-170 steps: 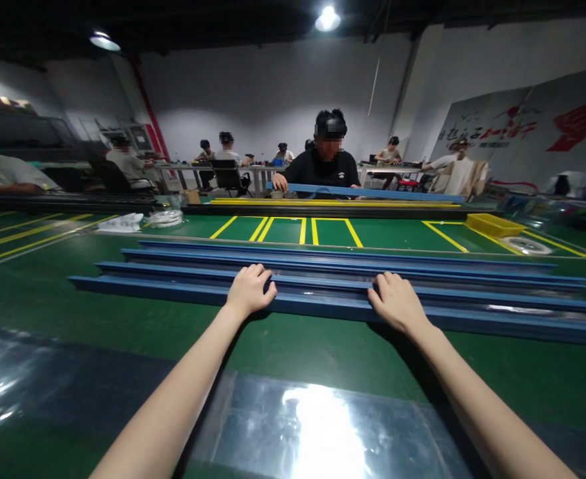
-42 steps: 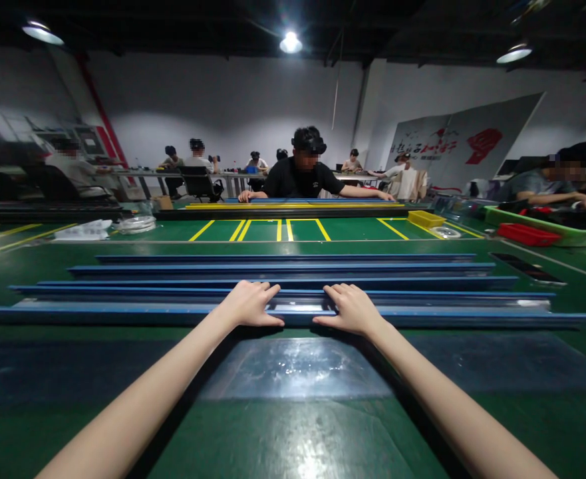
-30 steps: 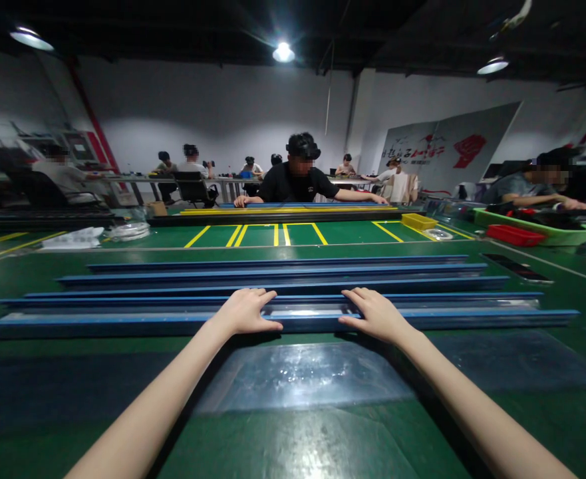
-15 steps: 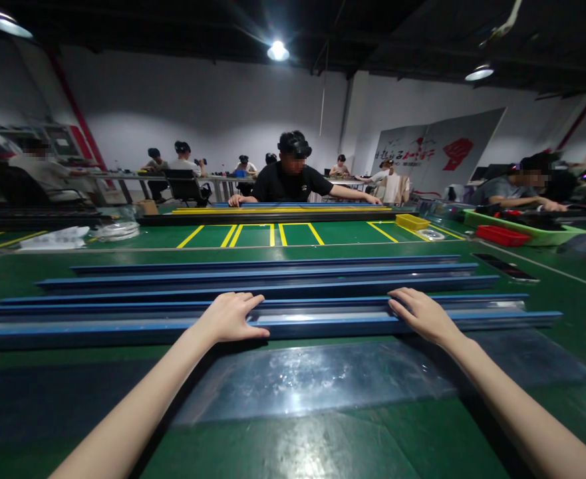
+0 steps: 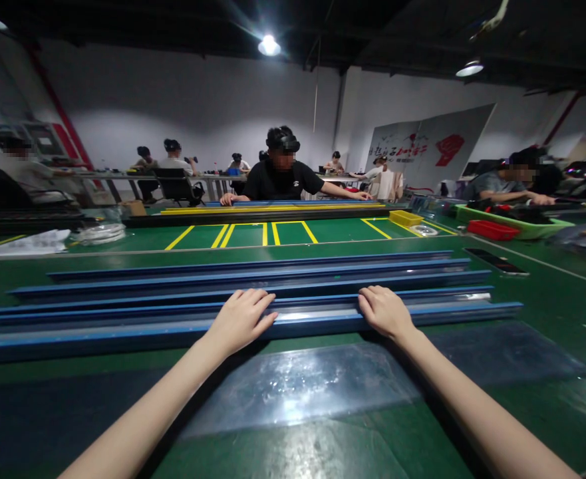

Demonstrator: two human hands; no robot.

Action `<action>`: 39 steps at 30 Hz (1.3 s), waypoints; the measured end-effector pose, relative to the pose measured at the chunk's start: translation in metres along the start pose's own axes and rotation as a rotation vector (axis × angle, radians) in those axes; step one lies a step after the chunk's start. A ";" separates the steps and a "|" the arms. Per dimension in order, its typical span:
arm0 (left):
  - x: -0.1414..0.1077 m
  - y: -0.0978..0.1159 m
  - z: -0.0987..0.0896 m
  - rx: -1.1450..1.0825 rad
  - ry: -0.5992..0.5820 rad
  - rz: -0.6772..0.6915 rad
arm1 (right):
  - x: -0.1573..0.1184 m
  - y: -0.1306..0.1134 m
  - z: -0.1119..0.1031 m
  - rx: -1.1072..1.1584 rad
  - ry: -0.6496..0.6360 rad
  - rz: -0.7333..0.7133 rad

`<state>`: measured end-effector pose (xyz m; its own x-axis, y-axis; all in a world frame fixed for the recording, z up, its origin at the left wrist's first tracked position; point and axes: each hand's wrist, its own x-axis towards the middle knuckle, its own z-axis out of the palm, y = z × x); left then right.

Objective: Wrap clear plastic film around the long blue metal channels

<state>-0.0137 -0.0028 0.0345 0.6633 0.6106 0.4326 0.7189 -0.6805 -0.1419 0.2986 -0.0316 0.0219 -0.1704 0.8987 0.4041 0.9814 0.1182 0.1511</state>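
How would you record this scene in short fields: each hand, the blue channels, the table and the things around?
Left hand: left hand on the nearest blue channel; grip firmness unclear
Right hand: right hand on the same channel, farther right
Behind it: more blue channels, lengthwise across the view
Surface: green table
In front: transparent sheet, shining with reflected light
Right side: dark phone-like object, red tray, green tray
Across: co-worker in black, head lowered

A red plastic tray [image 5: 492, 230] stands beside a light-green plastic tub [image 5: 547, 229], a yellow plastic tray [image 5: 405, 218] to their left. A flat black phone [image 5: 496, 261] lies nearer the camera.
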 end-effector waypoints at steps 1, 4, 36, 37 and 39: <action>0.007 0.010 0.001 -0.010 0.011 0.007 | 0.003 -0.009 0.000 0.004 0.000 0.003; 0.025 0.037 0.007 -0.028 0.030 0.005 | 0.014 -0.041 0.000 0.012 0.005 0.003; 0.030 0.054 0.040 0.014 0.205 -0.121 | -0.002 0.052 0.016 0.108 0.207 -0.005; 0.030 0.054 0.040 0.015 0.202 -0.122 | -0.005 0.051 0.017 0.105 0.220 -0.017; 0.029 0.054 0.041 0.018 0.189 -0.125 | -0.008 0.052 0.018 0.112 0.222 -0.044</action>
<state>0.0530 -0.0054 0.0033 0.5193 0.6017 0.6068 0.7978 -0.5959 -0.0919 0.3523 -0.0254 0.0099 -0.2164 0.7784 0.5893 0.9741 0.2127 0.0767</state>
